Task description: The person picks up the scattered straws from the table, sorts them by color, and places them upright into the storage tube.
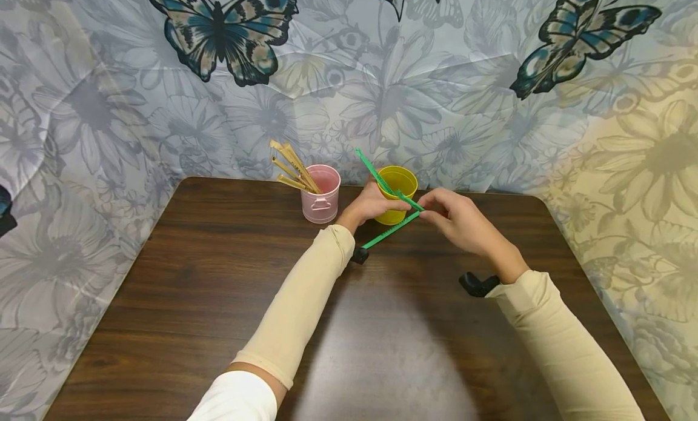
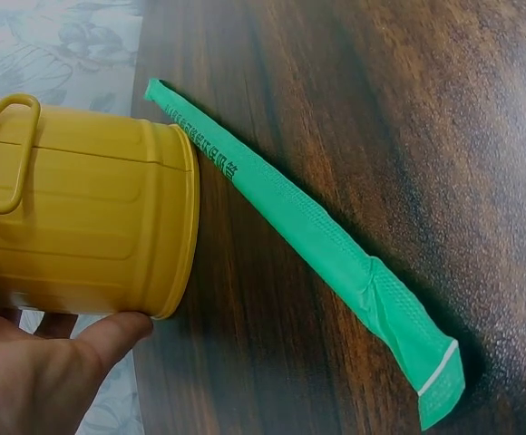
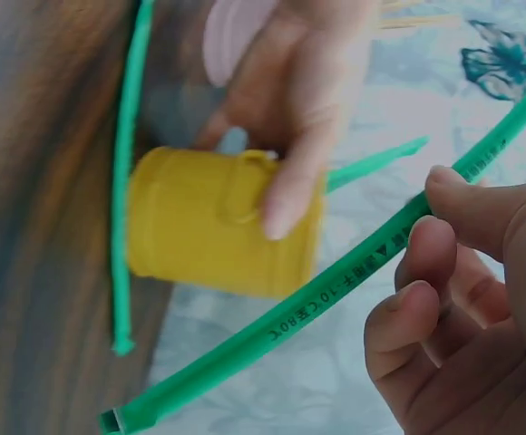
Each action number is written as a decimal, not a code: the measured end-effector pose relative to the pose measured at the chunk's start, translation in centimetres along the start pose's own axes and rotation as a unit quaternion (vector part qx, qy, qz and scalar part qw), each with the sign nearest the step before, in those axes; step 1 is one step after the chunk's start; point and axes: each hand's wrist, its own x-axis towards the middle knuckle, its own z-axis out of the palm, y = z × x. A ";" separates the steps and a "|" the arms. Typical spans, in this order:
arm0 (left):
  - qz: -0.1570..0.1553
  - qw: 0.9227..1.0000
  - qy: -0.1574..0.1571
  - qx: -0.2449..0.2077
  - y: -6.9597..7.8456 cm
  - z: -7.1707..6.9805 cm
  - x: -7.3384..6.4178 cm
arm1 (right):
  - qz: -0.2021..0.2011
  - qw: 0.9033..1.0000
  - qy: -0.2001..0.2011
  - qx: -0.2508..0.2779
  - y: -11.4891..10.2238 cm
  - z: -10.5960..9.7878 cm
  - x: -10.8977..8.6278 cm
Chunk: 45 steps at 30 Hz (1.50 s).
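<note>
My left hand [image 1: 371, 204] grips a small yellow bucket [image 2: 73, 208] near the back edge of the table, its thumb along the side. One paper-wrapped green straw [image 3: 376, 167] stands in the bucket and leans out past the rim. With thumb and fingertips, my right hand [image 3: 481, 290] pinches a second green wrapped straw [image 3: 317, 294], printed with dark characters. That straw slants in front of the bucket's mouth in the right wrist view. A third green wrapped straw [image 2: 290, 227] lies on the wood right by the bucket's base.
Left of the yellow bucket stands a pink bucket [image 1: 320, 210] holding several tan wrapped sticks [image 1: 297, 166]. The dark wooden table [image 1: 218, 300] ends just behind both buckets, against a butterfly-patterned cloth [image 1: 382, 94]. Black wrist mounts [image 1: 478, 284] jut from the sleeves.
</note>
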 end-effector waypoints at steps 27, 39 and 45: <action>0.010 0.999 -0.029 -0.017 0.8 -0.3 -0.4 | -0.066 0.980 0.178 0.064 -4.8 0.0 7.8; 0.001 1.000 -0.029 0.012 0.6 -0.3 0.0 | -0.030 0.988 0.134 0.064 -2.7 2.8 8.8; -0.020 0.998 -0.024 0.059 0.1 -0.5 0.4 | 0.005 0.995 0.090 0.035 -1.7 3.9 8.4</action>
